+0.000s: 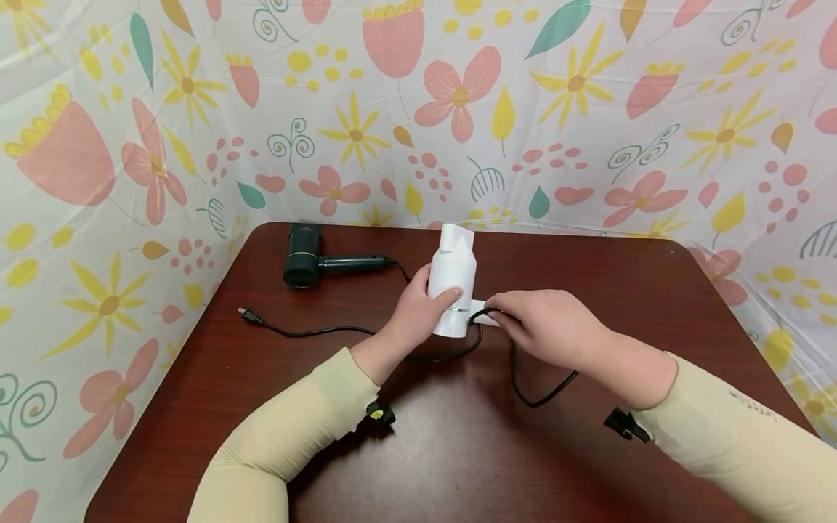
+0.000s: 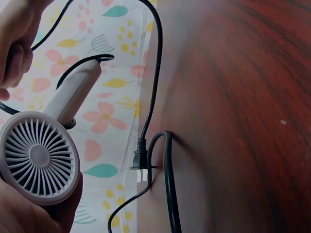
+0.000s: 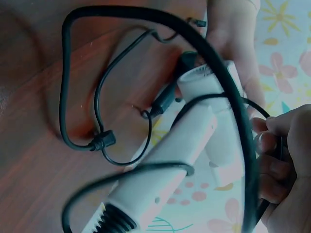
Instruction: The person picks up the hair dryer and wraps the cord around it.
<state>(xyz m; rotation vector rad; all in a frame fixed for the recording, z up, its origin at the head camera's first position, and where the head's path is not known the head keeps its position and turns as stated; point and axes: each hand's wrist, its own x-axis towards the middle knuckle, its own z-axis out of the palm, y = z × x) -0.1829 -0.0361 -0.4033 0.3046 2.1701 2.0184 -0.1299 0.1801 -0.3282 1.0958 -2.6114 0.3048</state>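
Observation:
A white hair dryer (image 1: 453,276) is held up over the table by my left hand (image 1: 421,305), whose fingers and thumb wrap round its barrel. Its round slotted air inlet (image 2: 40,155) faces the left wrist camera. The handle (image 3: 167,162) points to the right, with a black cord (image 3: 146,167) looped around it. Beside the handle, my right hand (image 1: 552,327) pinches that cord between thumb and fingers. A length of cord (image 1: 539,403) hangs below the right hand in a loose curve.
A dark green hair dryer (image 1: 303,254) lies at the table's back left, its handle (image 1: 353,264) pointing right. A black two-pin plug (image 1: 251,315) and its cord (image 1: 314,334) lie in front of it. A patterned cloth (image 1: 458,167) hangs behind the brown table (image 1: 588,269).

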